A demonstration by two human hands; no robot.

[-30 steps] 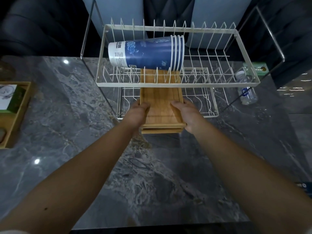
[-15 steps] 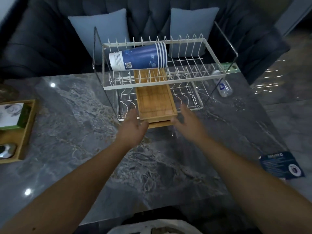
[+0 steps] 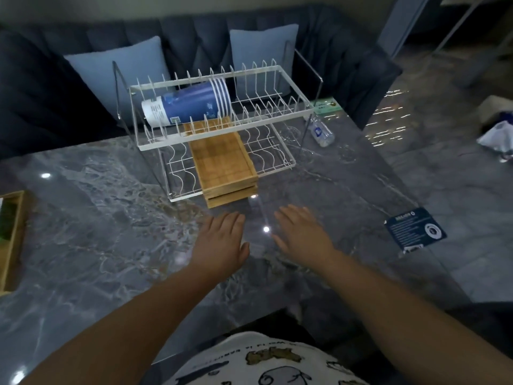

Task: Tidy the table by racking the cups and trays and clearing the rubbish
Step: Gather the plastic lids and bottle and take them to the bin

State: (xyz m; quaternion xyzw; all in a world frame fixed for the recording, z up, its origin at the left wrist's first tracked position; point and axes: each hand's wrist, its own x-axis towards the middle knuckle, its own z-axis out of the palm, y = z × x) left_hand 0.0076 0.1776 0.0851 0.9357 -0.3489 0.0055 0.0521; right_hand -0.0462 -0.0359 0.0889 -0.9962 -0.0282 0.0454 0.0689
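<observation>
A white two-tier wire rack (image 3: pixel 280 115) stands on the grey marble table (image 3: pixel 111 223). A stack of blue paper cups (image 3: pixel 188 107) lies on its side in the upper tier. Two stacked bamboo trays (image 3: pixel 224 165) sit in the lower tier and stick out over its front edge. My left hand (image 3: pixel 222 243) and my right hand (image 3: pixel 301 232) hover flat over the table just in front of the trays, fingers straight, holding nothing.
A plastic water bottle (image 3: pixel 320 133) lies right of the rack, with a green packet (image 3: pixel 326 105) behind it. A dark blue card (image 3: pixel 415 230) lies at the table's right edge. Another bamboo tray (image 3: pixel 12 240) sits at the left edge. A sofa with cushions stands behind.
Both hands let go of the bamboo trays and drew back toward me, now apart from them. The trays stay in the lower tier. The view pulled back and up.
</observation>
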